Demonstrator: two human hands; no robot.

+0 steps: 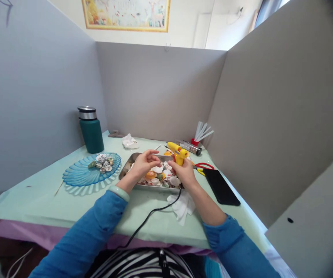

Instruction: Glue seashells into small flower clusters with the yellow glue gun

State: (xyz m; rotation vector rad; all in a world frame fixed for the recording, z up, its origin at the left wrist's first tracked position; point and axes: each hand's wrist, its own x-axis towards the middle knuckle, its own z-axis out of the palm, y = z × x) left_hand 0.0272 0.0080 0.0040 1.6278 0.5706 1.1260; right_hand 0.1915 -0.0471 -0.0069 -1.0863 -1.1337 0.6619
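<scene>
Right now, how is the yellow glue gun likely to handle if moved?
The yellow glue gun looks stiff, judging by its moulded casing. It is probably light, being small enough for the right hand alone. The black cord trailing below could tug at it.

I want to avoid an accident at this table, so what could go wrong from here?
The right hand holds the yellow glue gun close to the bare left hand; if it is hot, a slip might burn the fingers.

Its black cord runs over the near edge of the table and could snag, jerking the gun above the metal tray of shells.
</scene>
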